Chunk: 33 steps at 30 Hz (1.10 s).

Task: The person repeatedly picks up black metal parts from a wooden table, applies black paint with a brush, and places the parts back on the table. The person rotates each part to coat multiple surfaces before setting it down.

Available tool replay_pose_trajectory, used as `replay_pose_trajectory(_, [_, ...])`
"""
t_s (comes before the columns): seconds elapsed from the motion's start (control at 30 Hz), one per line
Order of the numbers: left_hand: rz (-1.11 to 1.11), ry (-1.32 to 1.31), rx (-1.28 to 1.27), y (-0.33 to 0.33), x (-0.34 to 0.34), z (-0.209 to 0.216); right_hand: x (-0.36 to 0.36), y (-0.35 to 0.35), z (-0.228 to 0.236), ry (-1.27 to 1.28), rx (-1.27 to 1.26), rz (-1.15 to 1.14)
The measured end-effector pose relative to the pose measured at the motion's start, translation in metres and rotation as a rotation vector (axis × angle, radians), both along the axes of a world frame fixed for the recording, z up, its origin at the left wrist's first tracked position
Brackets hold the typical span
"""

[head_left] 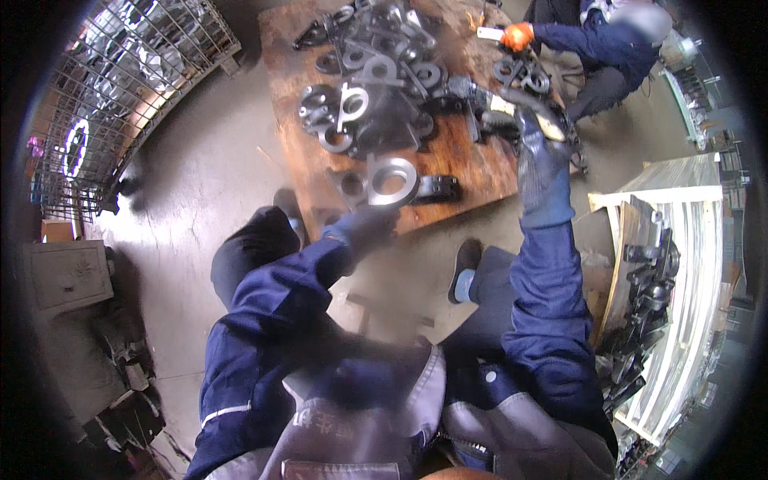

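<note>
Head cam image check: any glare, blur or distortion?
Head view: corners go black, and the wire cage bows along the left rim; head view: pale glare on the floor left of the table; head view: the left hand looks soft, possibly motion blur, while the metal ring it holds reads clearer.

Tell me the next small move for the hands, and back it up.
Probably bring the dark-gloved right hand toward the grey, ring-shaped metal part: only the dark-gloved left hand holds it, at its near edge, while the right hand is well apart, by the brown wooden table's right edge. Whether the right hand already holds something is unclear.
</note>
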<state>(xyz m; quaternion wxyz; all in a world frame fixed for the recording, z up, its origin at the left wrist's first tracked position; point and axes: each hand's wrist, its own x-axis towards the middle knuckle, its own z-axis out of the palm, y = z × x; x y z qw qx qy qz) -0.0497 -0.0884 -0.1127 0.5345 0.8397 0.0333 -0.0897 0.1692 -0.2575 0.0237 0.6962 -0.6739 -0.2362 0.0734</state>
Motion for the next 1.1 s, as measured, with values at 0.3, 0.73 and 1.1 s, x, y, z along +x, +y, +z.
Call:
replay_pose_trajectory(0.3, [0.155, 0.282, 0.321, -0.051, -0.027, -0.073, 0.018, -0.028, -0.011, -0.066, 0.086, 0.120])
replay_pose_trajectory(0.73, [0.405, 0.307, 0.547, -0.016, -0.026, -0.093, 0.018, -0.039, -0.015, 0.052, 0.130, -0.036])
replay_pose_trajectory(1.1, [0.672, 0.641, 0.535, 0.009, 0.036, -0.121, 0.016, -0.029, -0.018, 0.103, 0.104, -0.002])
